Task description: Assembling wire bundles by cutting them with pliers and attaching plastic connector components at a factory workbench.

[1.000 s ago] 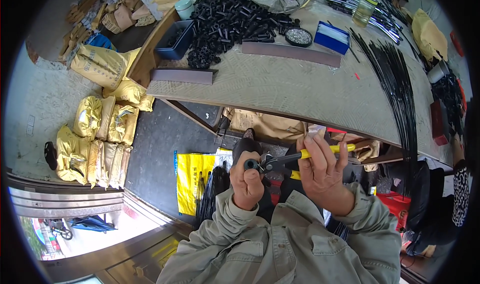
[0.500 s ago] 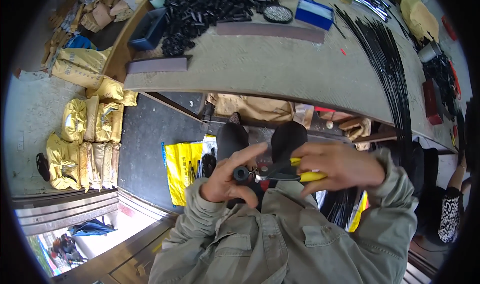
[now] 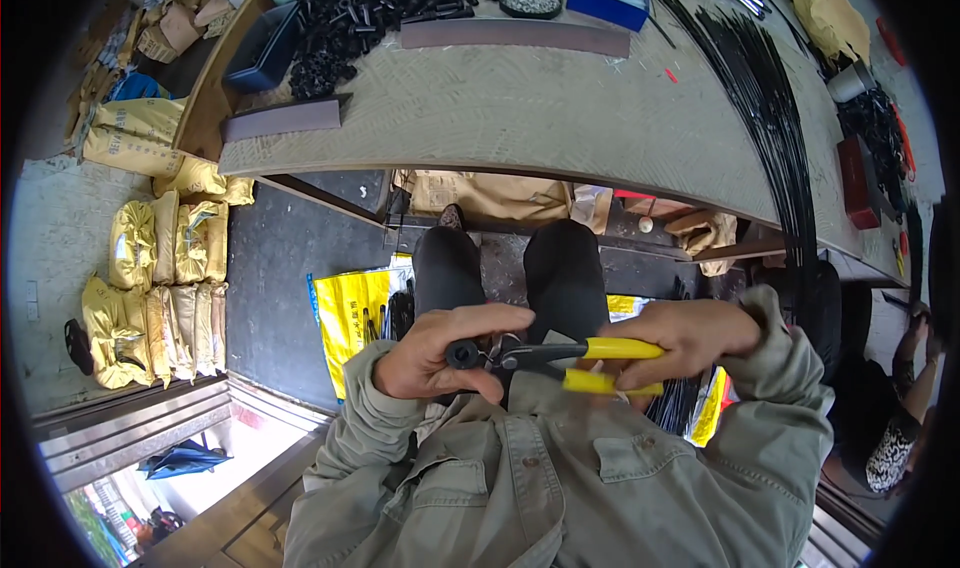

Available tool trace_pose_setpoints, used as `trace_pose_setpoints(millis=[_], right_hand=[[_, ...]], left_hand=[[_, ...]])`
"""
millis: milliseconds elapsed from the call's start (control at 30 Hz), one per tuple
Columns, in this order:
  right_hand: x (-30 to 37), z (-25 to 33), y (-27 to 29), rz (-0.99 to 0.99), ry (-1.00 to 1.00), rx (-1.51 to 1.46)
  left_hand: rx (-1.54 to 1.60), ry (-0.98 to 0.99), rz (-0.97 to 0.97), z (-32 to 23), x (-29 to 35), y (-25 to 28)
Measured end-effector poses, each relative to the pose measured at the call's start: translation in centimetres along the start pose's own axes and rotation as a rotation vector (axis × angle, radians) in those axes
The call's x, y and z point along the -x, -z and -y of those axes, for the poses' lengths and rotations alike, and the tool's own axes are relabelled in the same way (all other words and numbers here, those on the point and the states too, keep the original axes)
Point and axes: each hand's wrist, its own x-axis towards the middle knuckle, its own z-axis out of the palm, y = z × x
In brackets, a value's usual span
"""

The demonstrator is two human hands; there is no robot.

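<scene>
Left hand: yours, above your lap; forefinger and thumb stretched out, one to each side of a black tube, gripped against the palm, its round end facing up.
Right hand: yours, fingers closed around pliers with yellow handles, handles spread, the lower one blurred; the head reaches to the tube's side, exact contact too small to tell.
Bench, ahead of you: a heap of black tubes; a blue bin at its left; two flat strips; a round dish of small pale pieces beside a blue box; long black rods hanging over the near edge.
Floor, left: stacked sacks.
</scene>
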Motion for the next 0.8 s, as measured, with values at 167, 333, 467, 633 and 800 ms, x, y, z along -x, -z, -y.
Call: trace_pose_setpoints(millis=[167,333,467,633,800], right_hand=[[1.0,1.9,0.5,-0.261,0.371,0.759],[0.5,-0.4,-1.7,-0.487,0.315,1.111],[0.4,-1.2,0.4,0.164,-0.044,-0.341],[0.2,-0.4,-0.9,-0.304,0.196,0.186],[-1.2,-0.1,-1.9,-0.707,0.357,1.255]], left_hand=[[-0.099,-0.08,0.005,0.2,-0.6,-0.4],[0.023,0.015,-0.092,0.1,-0.3,-0.9],[0.044,-0.081,0.196,0.3,-1.3,0.4],[-0.097,-0.082,-0.045,0.6,-0.4,-0.8],[-0.184,-0.107,-0.161,0.7,-0.4,-1.8]])
